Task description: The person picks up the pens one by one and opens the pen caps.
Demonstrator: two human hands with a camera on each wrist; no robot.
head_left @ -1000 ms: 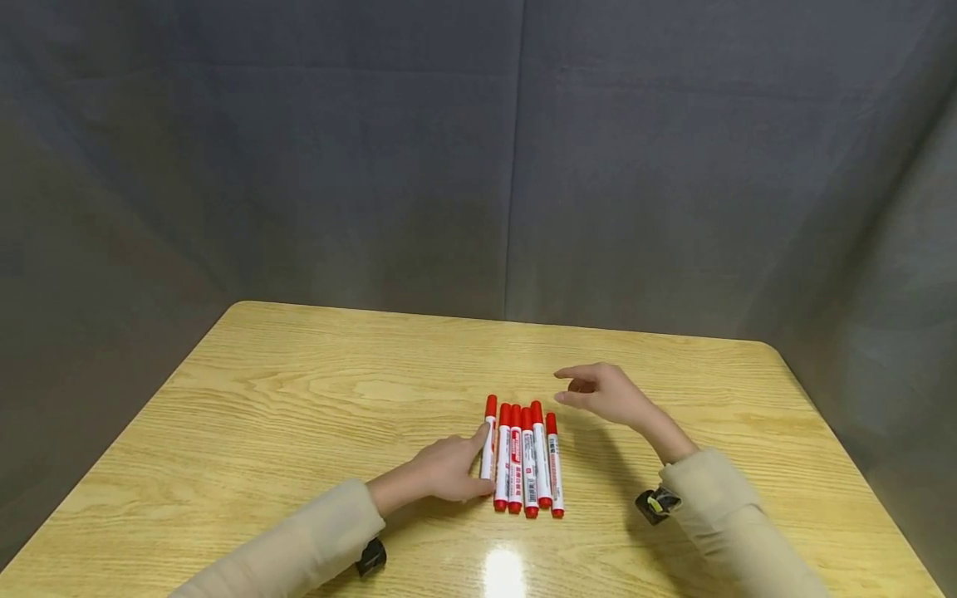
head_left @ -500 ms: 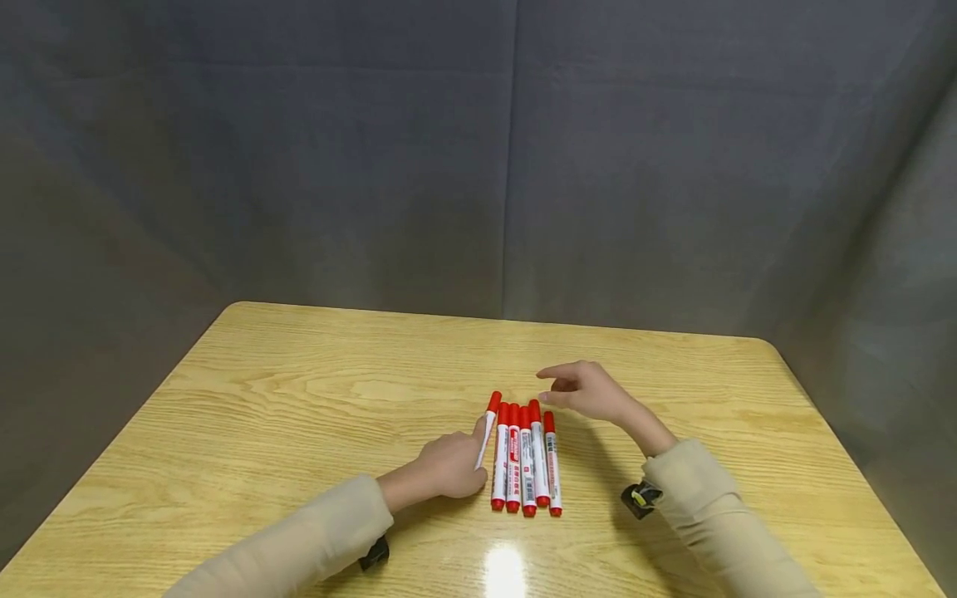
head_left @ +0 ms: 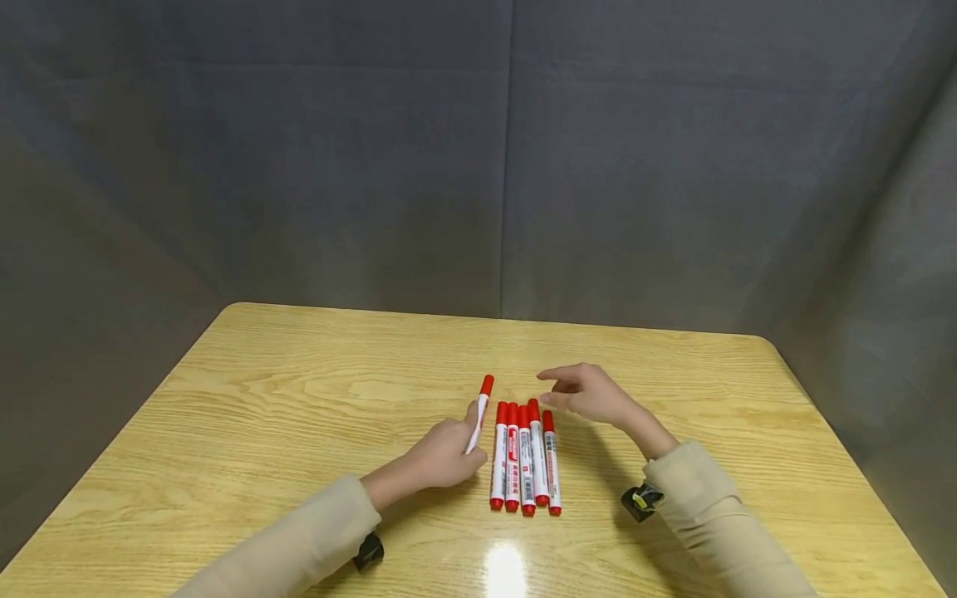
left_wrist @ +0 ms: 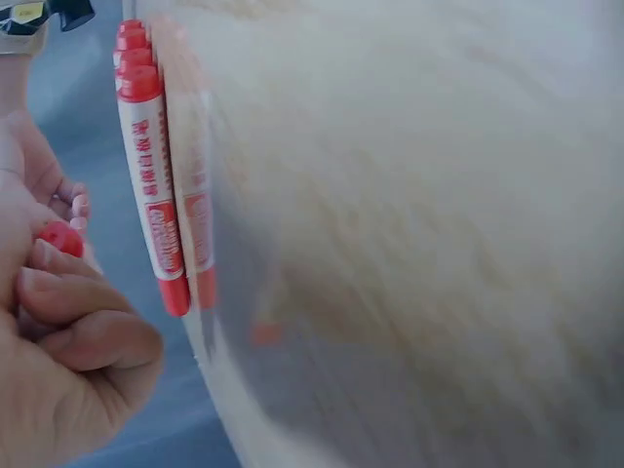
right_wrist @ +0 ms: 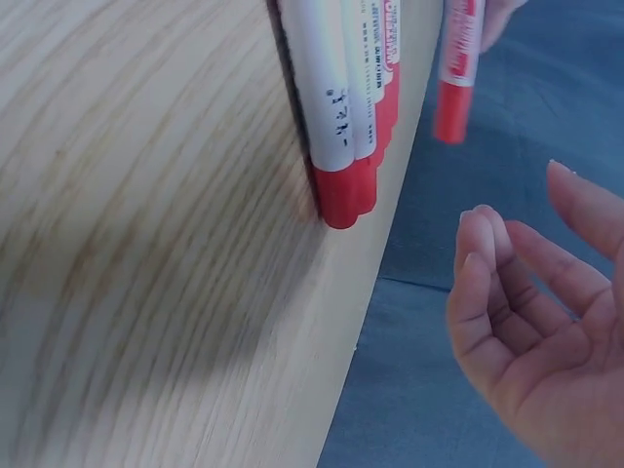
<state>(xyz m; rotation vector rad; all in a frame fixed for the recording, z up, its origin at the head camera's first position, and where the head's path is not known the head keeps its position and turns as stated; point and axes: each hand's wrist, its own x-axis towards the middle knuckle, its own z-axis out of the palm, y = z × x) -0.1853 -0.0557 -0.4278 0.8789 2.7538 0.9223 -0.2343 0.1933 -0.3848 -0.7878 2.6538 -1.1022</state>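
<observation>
My left hand (head_left: 441, 455) pinches a white whiteboard marker with a red cap (head_left: 482, 413), raised off the table and tilted, cap end pointing away. In the left wrist view, the marker's red end (left_wrist: 60, 237) sticks out between thumb and fingers. Just right of it, several similar markers (head_left: 512, 457) lie side by side, caps toward the far edge; the rightmost marker (head_left: 552, 465) sits slightly apart. Over their cap ends hovers my right hand (head_left: 591, 392), holding nothing, fingers loosely bent with thumb and forefinger apart. The right wrist view shows that hand (right_wrist: 556, 331) beside the caps.
The wooden table (head_left: 336, 374) has rounded far corners, and grey cloth (head_left: 374, 183) hangs behind and at the sides. A bright light reflection (head_left: 504, 569) lies near the front. Small black devices (head_left: 641, 502) are strapped at both wrists.
The left hand has gripped the leftmost marker, lifted it from the row and drawn it slightly away and left. The right hand has moved a little left, then stayed still.
</observation>
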